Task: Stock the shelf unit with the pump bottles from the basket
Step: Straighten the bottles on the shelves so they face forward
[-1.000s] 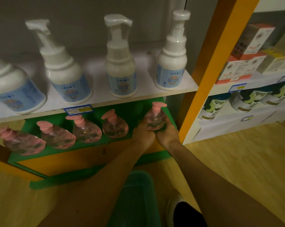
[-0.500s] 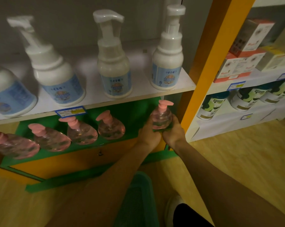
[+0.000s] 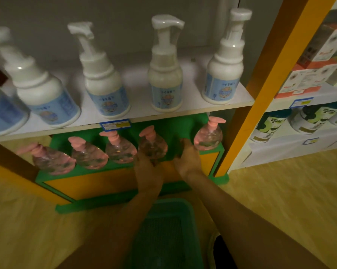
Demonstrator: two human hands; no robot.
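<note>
A person's left hand (image 3: 147, 166) curls its grip around the base of a clear pump bottle with a pink pump (image 3: 152, 145), which stands on the green bottom shelf (image 3: 175, 131) of a shelf unit. Just to the right of that grip, the right hand (image 3: 187, 159) rests at the shelf's front edge with fingers loosely bent, holding nothing; its fingertips lie close to the rightmost pink-pump bottle (image 3: 208, 135), and the dim light leaves it unclear whether they touch. To the left of the held bottle stand three more of the same pink-pump bottles in a row: one just beside it (image 3: 120, 150), another further left (image 3: 89, 155) and the last at the far left (image 3: 51, 160). Above the hands, a white shelf board (image 3: 140, 111) carries a row of white foam pump bottles with blue labels (image 3: 164, 74), and a blue and yellow price tag (image 3: 115, 125) hangs on its front edge. Below the forearms, nearest the viewer, a green mesh basket (image 3: 163, 230) sits on the wooden floor (image 3: 280, 191). Right of an orange upright (image 3: 260, 84), a neighbouring shelf unit holds boxes (image 3: 309, 74) and dark-lidded jars (image 3: 270, 127).
</note>
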